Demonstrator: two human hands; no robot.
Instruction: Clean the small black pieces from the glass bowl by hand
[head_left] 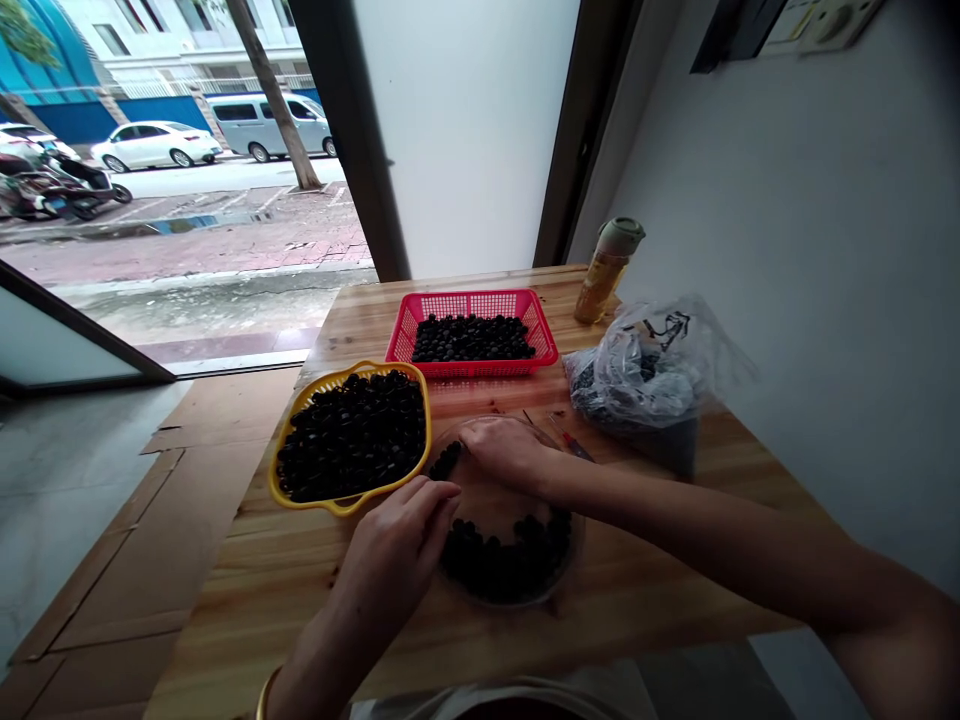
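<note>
My left hand (409, 520) is at the near left rim of a clear round container (517, 603), thumb and fingers pressed together; what they hold, if anything, is hidden. Over the container's far side my right hand (502, 450) bends down with its fingers closed, and I cannot make out anything in them. Close to both fingertips lies a short row of small black pieces (445, 460). More small black round pieces (506, 565) line the near side of the container. To the left stands a yellow basket (337, 507), heaped with similar black pieces.
Behind is a red plastic basket (472, 368) with more black pieces. A clear plastic bag (637, 370) of dark pieces and a capped bottle (606, 270) stand at right. A red-and-dark handled tool (576, 447) lies on the wooden table (262, 600).
</note>
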